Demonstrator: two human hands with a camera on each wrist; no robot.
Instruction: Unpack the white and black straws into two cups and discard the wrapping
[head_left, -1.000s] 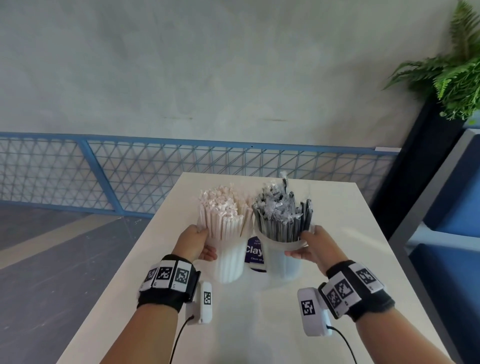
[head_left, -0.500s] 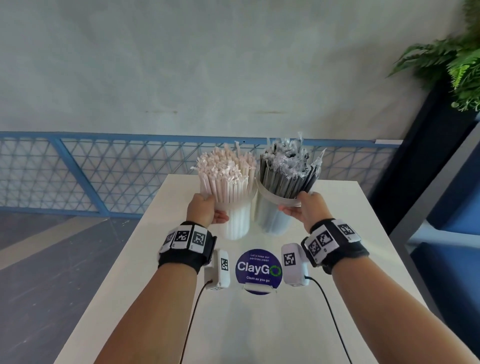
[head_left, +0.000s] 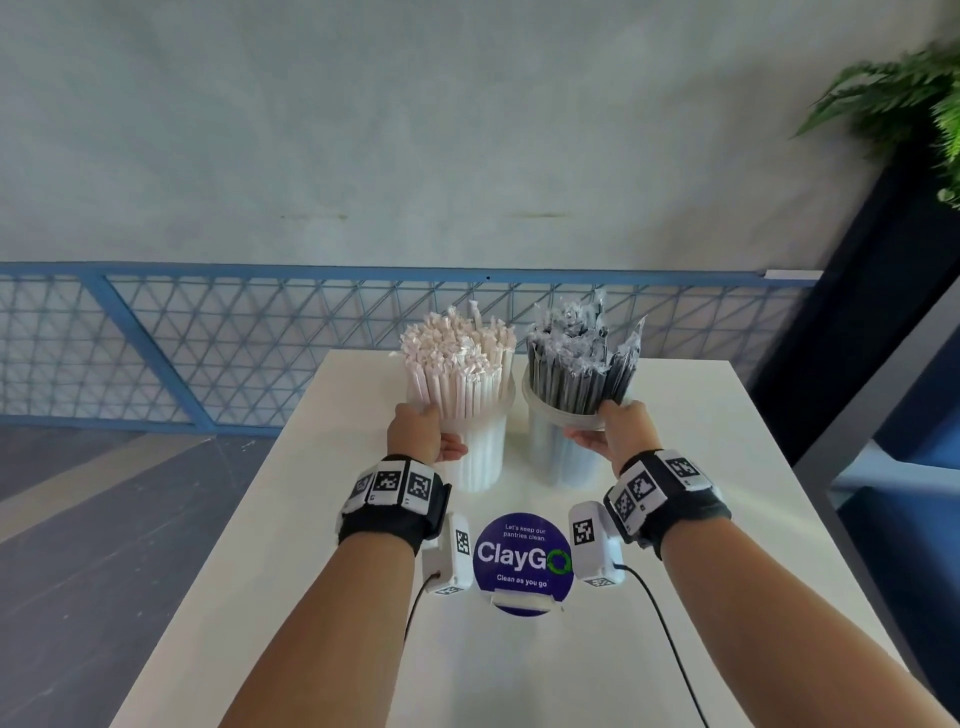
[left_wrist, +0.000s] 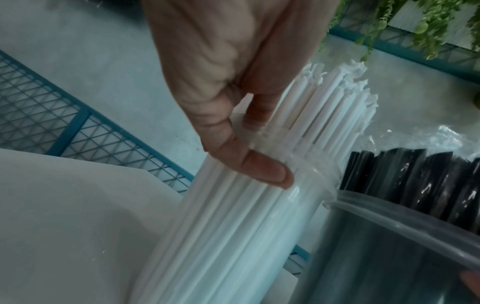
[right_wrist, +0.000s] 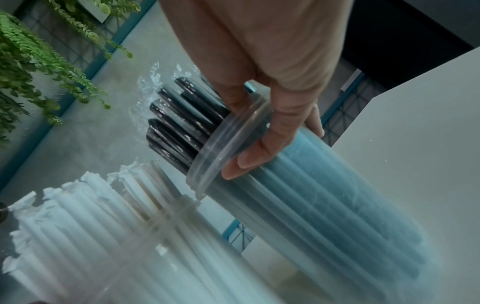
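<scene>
Cups (head_left: 480, 457) pushed farther, straws (head_left: 457, 364) upright, both hands (head_left: 423, 434) holding

This looks like an office pantry or shared break area. A round purple sign (head_left: 523, 558) stands on the white worktop (head_left: 322, 545), just nearer the person than both grips, and reads "Let's keep our pantries clean. ClayGo. Clean as you go". Beyond the grips, past the worktop's far edge, runs a blue metal mesh railing (head_left: 218, 343) in front of a plain grey concrete wall (head_left: 415, 130). Far to the right of the right grip, green potted ferns (head_left: 893, 98) sit on a dark planter (head_left: 852, 291), with blue upholstered seating (head_left: 904, 519) below.
</scene>
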